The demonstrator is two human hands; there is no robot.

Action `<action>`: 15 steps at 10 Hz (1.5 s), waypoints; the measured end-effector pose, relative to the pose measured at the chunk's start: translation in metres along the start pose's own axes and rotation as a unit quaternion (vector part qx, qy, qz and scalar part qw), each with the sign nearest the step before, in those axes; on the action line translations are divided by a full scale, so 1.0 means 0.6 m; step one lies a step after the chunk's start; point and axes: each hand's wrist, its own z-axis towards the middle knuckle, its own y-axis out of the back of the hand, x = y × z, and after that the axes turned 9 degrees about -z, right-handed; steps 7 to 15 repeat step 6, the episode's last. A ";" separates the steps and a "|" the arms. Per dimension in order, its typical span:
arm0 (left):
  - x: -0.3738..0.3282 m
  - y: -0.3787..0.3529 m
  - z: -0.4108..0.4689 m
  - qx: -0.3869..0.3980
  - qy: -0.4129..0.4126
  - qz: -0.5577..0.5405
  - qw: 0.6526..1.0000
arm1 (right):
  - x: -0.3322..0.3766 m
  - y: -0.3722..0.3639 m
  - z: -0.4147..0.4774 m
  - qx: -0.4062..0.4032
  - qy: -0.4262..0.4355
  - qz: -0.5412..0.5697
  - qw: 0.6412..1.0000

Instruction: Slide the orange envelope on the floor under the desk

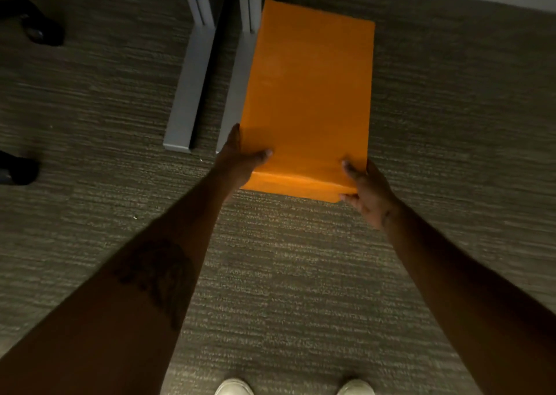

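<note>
Envelope [307, 93]: orange, plain, no legible writing or label; held over grey carpet [90, 108], its left edge overlapping the right of two grey desk feet [188, 93]. Left hand [237, 159] grips the near-left corner, thumb on top. Right hand [365, 191] grips the near-right corner. White shoe toes [234, 387] nearest; black chair casters [36, 24] far left.

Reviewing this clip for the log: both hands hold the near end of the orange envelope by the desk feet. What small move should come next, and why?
Probably lower it flat to the carpet. The left hand and right hand both pinch the near end of the envelope, whose far end already points past the grey desk feet toward the wall. Whether it touches the floor yet is unclear.
</note>
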 end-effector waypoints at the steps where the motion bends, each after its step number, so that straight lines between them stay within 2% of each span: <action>1: 0.003 0.004 0.011 -0.013 -0.013 0.033 0.999 | 0.009 -0.005 0.009 0.002 0.007 -0.006 1.000; 2: 0.005 0.005 0.015 -0.033 -0.017 0.068 0.997 | 0.016 -0.012 0.011 0.003 0.005 -0.014 1.000; 4: 0.016 -0.004 -0.017 -0.122 -0.020 0.145 0.982 | 0.031 -0.019 -0.005 -0.048 0.014 -0.076 0.996; 5: 0.017 0.016 -0.058 -0.142 -0.058 0.233 0.960 | 0.035 -0.015 -0.022 -0.098 0.013 -0.147 0.984; 6: -0.001 0.045 -0.107 -0.119 -0.126 0.362 0.916 | 0.045 -0.016 -0.073 -0.150 0.073 -0.273 0.947; 15: -0.001 0.045 -0.107 -0.119 -0.126 0.362 0.916 | 0.045 -0.016 -0.073 -0.150 0.073 -0.273 0.947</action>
